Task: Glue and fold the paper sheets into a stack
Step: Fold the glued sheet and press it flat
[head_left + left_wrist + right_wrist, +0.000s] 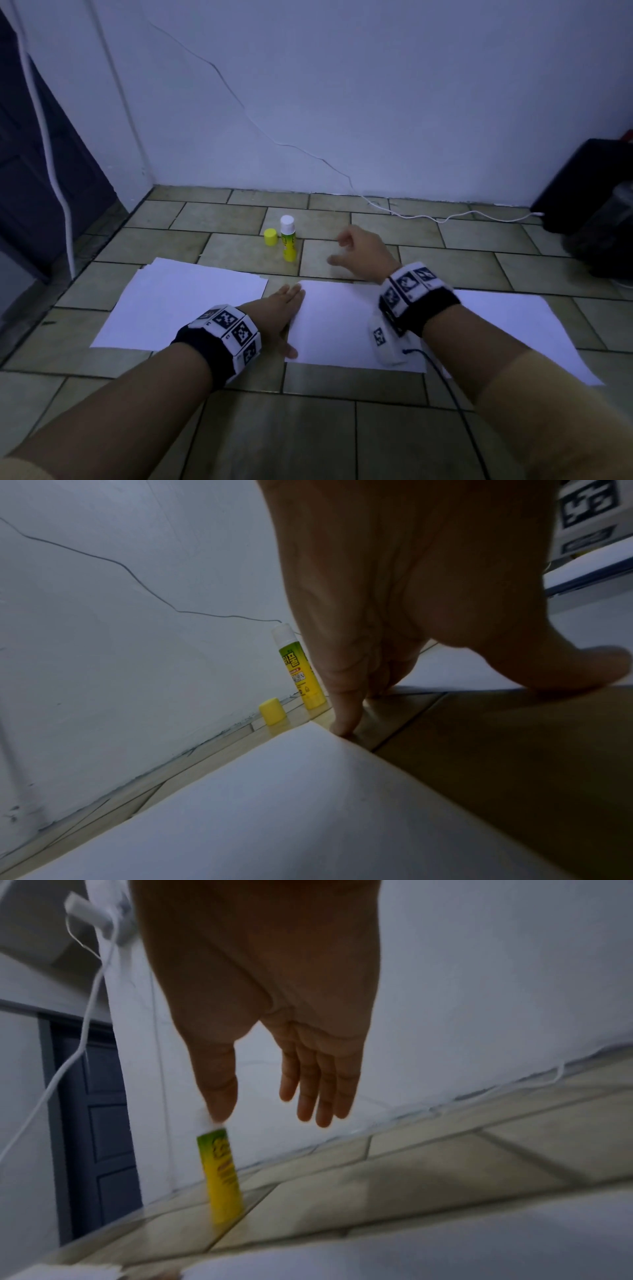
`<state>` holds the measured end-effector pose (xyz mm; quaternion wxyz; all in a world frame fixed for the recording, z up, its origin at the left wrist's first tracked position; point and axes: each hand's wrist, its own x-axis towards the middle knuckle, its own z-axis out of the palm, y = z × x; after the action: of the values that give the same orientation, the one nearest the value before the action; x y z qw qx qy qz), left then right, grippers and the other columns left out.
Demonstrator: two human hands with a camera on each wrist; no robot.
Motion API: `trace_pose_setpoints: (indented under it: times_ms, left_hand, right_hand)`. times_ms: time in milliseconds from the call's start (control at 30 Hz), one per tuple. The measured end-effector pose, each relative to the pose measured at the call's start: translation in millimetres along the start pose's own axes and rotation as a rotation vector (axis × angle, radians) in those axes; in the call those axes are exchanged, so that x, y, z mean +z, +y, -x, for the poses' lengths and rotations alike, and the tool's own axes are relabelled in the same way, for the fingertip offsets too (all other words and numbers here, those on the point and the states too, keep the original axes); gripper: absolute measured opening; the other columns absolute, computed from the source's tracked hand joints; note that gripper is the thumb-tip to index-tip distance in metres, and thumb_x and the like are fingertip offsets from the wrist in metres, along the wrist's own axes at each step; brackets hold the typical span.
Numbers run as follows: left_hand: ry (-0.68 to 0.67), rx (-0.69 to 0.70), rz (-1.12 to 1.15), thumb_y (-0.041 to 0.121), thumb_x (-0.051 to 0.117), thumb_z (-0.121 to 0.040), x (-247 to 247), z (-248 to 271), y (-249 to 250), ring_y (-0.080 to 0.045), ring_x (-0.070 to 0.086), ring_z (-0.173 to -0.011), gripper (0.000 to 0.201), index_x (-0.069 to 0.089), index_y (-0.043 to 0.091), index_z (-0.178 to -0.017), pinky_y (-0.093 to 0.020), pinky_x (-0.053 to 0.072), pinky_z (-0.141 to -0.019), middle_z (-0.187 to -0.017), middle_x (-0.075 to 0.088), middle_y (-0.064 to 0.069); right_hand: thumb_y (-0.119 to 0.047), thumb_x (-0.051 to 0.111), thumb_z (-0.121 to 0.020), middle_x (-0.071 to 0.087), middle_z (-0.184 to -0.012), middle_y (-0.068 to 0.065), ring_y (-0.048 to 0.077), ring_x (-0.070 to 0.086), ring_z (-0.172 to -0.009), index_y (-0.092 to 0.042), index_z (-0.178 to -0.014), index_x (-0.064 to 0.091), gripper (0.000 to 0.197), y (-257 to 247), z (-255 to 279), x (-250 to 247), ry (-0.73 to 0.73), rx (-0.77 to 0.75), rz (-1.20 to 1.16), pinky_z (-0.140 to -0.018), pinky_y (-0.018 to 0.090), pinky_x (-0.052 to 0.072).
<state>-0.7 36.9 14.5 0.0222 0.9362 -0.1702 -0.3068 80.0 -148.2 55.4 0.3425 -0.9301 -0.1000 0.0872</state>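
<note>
Head view: my left hand (274, 317) lies flat, fingers straight and together, on the left edge of the folded sheet (342, 318) on the floor (308, 428). My right hand (363, 251) hovers, fingers apart, right of the upright glue stick (288, 240); its cap (270, 236) stands beside it.

Left wrist view: fingertips (344, 727) touch the floor beside the paper stack (274, 818).

Right wrist view: the fingers (315, 1096) hang spread, holding nothing, near the stick.

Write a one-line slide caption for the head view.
Left hand rests beside the middle paper sheet; right hand hovers open near the uncapped glue stick.
</note>
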Motion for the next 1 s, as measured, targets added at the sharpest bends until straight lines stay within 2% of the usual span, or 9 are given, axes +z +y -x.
trace_pose_setpoints:
  times_ms: [133,267,300,367,433,600,800,900,1000]
  left_hand:
    - [-0.037,-0.012,-0.021,0.047,0.068,-0.084,-2,-1,2,-0.020,-0.016,-0.147,0.116,-0.019,0.007,-0.150,-0.037,0.006,-0.121,-0.158,-0.024,-0.007]
    - [-0.056,-0.021,-0.070,0.051,0.066,-0.084,-4,-1,3,-0.020,-0.015,-0.147,0.115,-0.019,0.007,-0.150,-0.040,0.008,-0.121,-0.158,-0.024,-0.006]
    - [-0.064,-0.023,-0.077,0.051,0.066,-0.084,-5,-1,2,-0.020,-0.015,-0.147,0.116,-0.019,0.008,-0.150,-0.041,0.008,-0.121,-0.158,-0.023,-0.006]
    - [-0.074,-0.026,-0.079,0.052,0.066,-0.084,-5,-1,0,-0.019,-0.015,-0.147,0.116,-0.019,0.008,-0.150,-0.041,0.008,-0.121,-0.158,-0.023,-0.006]
    - [-0.071,-0.029,-0.083,0.053,0.065,-0.084,-5,-1,-1,-0.019,-0.015,-0.147,0.115,-0.019,0.009,-0.150,-0.041,0.008,-0.121,-0.158,-0.023,-0.006]
    - [-0.064,-0.040,-0.094,0.052,0.064,-0.085,-6,0,3,-0.019,-0.015,-0.147,0.113,-0.019,0.009,-0.150,-0.039,0.006,-0.121,-0.158,-0.022,-0.005]
    - [-0.066,-0.044,-0.084,0.051,0.064,-0.085,-5,0,3,-0.020,-0.014,-0.147,0.113,-0.018,0.009,-0.150,-0.038,0.005,-0.121,-0.158,-0.022,-0.006]
    - [-0.066,-0.038,-0.074,0.052,0.064,-0.085,-5,-1,1,-0.020,-0.014,-0.147,0.113,-0.018,0.008,-0.150,-0.038,0.005,-0.121,-0.158,-0.022,-0.007]
    - [-0.063,-0.034,-0.064,0.051,0.064,-0.085,-4,-1,0,-0.020,-0.015,-0.147,0.113,-0.018,0.008,-0.150,-0.036,0.004,-0.121,-0.158,-0.022,-0.007]
  right_hand:
    - [-0.038,0.077,-0.076,0.047,-0.139,0.007,0.022,0.046,-0.125,-0.010,-0.135,0.043,0.073,41,38,-49,-0.118,0.123,0.245,-0.094,0.027,0.037]
    - [-0.051,0.080,-0.066,0.019,-0.155,0.011,0.025,0.025,-0.141,-0.005,-0.149,0.014,0.115,92,79,-83,-0.248,0.309,0.413,-0.111,0.031,0.027]
    - [-0.060,0.081,-0.058,0.012,-0.157,0.012,0.026,0.017,-0.144,-0.004,-0.150,0.008,0.130,102,88,-86,-0.280,0.351,0.471,-0.115,0.033,0.023]
    - [-0.084,0.071,-0.028,-0.006,-0.158,0.013,0.030,-0.002,-0.147,-0.005,-0.151,-0.003,0.164,118,103,-89,-0.361,0.425,0.559,-0.119,0.043,0.014]
    - [-0.090,0.062,-0.015,-0.022,-0.157,0.012,0.033,-0.020,-0.144,-0.008,-0.150,-0.013,0.175,131,112,-86,-0.419,0.471,0.576,-0.119,0.051,0.007]
    - [-0.065,0.078,-0.055,-0.025,-0.156,0.009,0.029,-0.019,-0.145,-0.011,-0.150,-0.017,0.145,151,125,-68,-0.380,0.476,0.533,-0.117,0.055,0.006]
    - [-0.050,0.078,-0.070,-0.023,-0.157,0.009,0.028,-0.017,-0.146,-0.012,-0.151,-0.015,0.128,158,127,-70,-0.368,0.453,0.418,-0.119,0.050,0.008]
    - [-0.038,0.068,-0.086,-0.012,-0.160,0.007,0.025,-0.007,-0.148,-0.015,-0.152,-0.007,0.103,157,130,-78,-0.327,0.439,0.305,-0.118,0.037,0.011]
    - [-0.027,0.059,-0.093,0.010,-0.160,0.005,0.024,0.015,-0.146,-0.018,-0.153,0.004,0.082,148,131,-94,-0.194,0.414,0.230,-0.115,0.033,0.021]
